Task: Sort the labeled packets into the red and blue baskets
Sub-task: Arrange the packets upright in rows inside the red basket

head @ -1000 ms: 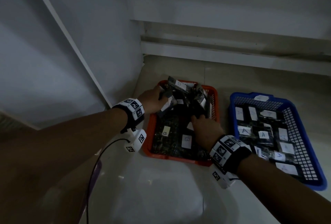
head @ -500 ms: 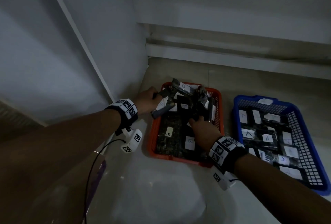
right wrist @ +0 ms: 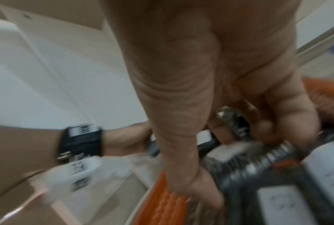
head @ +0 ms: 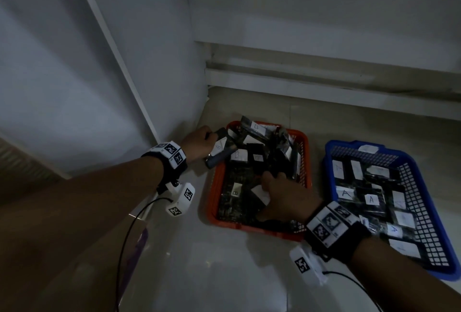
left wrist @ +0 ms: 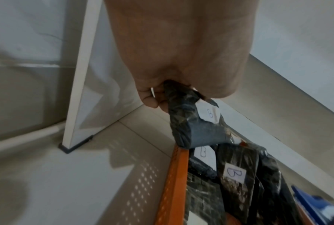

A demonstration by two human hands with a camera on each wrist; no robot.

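The red basket (head: pixel 216 187) holds a pile of dark packets labelled B (head: pixel 235 192). To its right, the blue basket (head: pixel 424 214) holds packets labelled A (head: pixel 371 199). My left hand (head: pixel 209 144) is at the red basket's far left corner and grips a dark B packet (left wrist: pixel 189 121) that hangs over the red rim (left wrist: pixel 175 179). My right hand (head: pixel 274 180) is inside the red basket with its fingers curled round a shiny dark packet (right wrist: pixel 232 120). The right wrist view is blurred.
A white upright panel (head: pixel 124 74) stands close on the left, its foot (left wrist: pixel 73 146) on the pale tiled floor. A wall ledge (head: pixel 324 79) runs behind both baskets. A black cable (head: pixel 129 232) and a purple object (head: pixel 140 244) lie near my left forearm.
My left hand has drawn its packet leftward, out over the red basket's rim. My right hand has slid back toward the basket's near side. The raised bundle of packets has come down.
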